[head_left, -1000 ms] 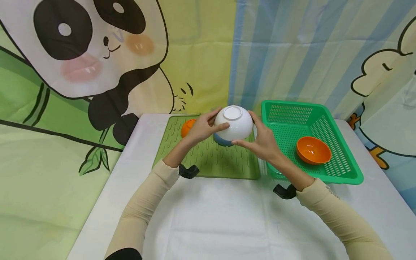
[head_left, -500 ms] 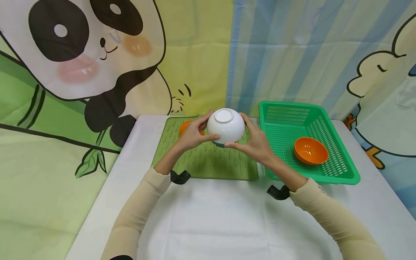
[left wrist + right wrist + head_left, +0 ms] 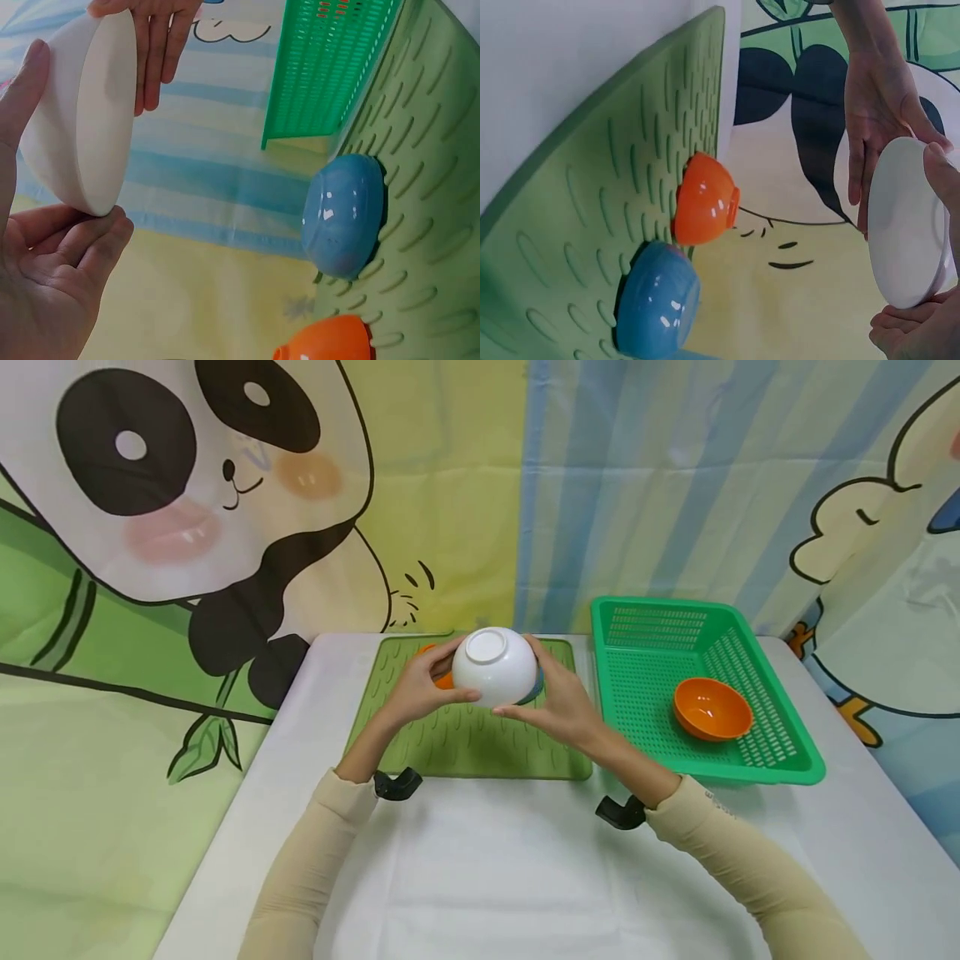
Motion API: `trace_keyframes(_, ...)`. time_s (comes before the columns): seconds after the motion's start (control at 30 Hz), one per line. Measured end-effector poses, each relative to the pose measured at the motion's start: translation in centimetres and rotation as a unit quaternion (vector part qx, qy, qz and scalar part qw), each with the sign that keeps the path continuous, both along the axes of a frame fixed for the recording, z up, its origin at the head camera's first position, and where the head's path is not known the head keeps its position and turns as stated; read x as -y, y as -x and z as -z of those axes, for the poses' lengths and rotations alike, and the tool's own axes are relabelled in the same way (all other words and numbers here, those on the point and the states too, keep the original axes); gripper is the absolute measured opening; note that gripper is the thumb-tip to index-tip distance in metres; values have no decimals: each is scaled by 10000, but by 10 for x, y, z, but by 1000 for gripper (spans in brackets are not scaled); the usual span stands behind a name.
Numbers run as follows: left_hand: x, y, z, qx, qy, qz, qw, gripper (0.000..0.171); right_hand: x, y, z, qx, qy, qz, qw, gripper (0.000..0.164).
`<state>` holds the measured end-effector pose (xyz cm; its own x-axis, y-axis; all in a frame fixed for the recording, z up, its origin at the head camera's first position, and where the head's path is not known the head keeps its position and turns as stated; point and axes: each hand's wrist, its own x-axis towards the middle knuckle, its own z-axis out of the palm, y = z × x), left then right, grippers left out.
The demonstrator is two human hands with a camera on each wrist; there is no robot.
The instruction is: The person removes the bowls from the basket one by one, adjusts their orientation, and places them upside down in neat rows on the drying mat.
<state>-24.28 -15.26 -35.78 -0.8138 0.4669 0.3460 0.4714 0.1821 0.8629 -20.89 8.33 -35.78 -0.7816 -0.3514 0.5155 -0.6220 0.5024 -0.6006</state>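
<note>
A white bowl [image 3: 495, 672], turned bottom up, is held in the air between both hands. My left hand [image 3: 422, 689] grips its left side, thumb on the outer wall and fingers at the rim. On the opposite side my right hand [image 3: 562, 703] pinches it the same way. Below lies a green ridged drying mat [image 3: 480, 756]. Upside down on that mat sit a blue bowl [image 3: 343, 217] and an orange bowl [image 3: 705, 201], side by side. In the head view the white bowl and the hands cover most of these two.
To the right of the mat stands a green plastic basket [image 3: 652, 625] with slotted walls. Inside it, upright, rests another orange bowl [image 3: 712, 708]. A white cloth [image 3: 495, 868] covers the table, and a printed curtain [image 3: 442, 510] hangs behind.
Both hands have carried the white bowl left and slightly down over the mat, so the blue bowl now shows at its right. The head view has shifted slightly.
</note>
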Motion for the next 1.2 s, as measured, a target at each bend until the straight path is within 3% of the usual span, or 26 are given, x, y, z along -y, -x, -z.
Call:
trace_keyframes(0.17,15,-7,5,329,270,-150,9990,84,13,-3,11,-38,-247,-72,9997,103)
trace_keyframes(0.27,24,-17,2,442,427,-197,9979,83,22,-5,17,43,-422,-108,9990,104)
trace_keyframes(0.43,38,-34,-7,414,813,-276,9954,83,43,-7,30,468,-447,-187,9977,104)
trace_keyframes(0.6,51,-38,-1,666,1213,-455,9893,84,64,-6,48,905,-405,-187,9949,99)
trace_keyframes(0.77,64,-35,16,958,1517,-473,9826,85,79,-6,65,1172,-469,-184,9918,95)
trace_keyframes(1.0,89,-15,67,966,1804,-535,9774,90,97,-1,86,1447,-695,-258,9867,96)
trace_keyframes(1.2,97,-10,83,865,2043,-666,9728,95,104,3,95,1573,-677,-271,9849,94)
